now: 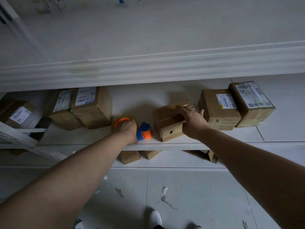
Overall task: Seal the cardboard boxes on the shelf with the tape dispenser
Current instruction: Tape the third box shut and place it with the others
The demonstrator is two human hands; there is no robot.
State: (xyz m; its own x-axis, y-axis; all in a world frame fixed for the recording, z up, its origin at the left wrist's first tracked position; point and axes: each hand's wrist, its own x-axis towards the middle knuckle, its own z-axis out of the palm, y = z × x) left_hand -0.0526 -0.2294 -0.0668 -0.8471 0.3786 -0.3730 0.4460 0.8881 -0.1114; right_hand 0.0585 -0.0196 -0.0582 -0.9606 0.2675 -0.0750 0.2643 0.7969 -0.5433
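Floor: pale grey tiles, thin dark grout lines, several grey-white smears; largest smear near lower middle, a smaller smear to its left, a crumpled white scrap just above the largest. Two white shoes at the bottom edge: first shoe near centre, second shoe partly cut off by the frame. Top edge: small blue object, too blurred to identify, with dark speckling on the pale surface to its left.

No word or number reads clearly from here. Toward the left end of the shelf, a white barcode label tops a cardboard box. Toward the right end, a second label and a third label are equally blurred.
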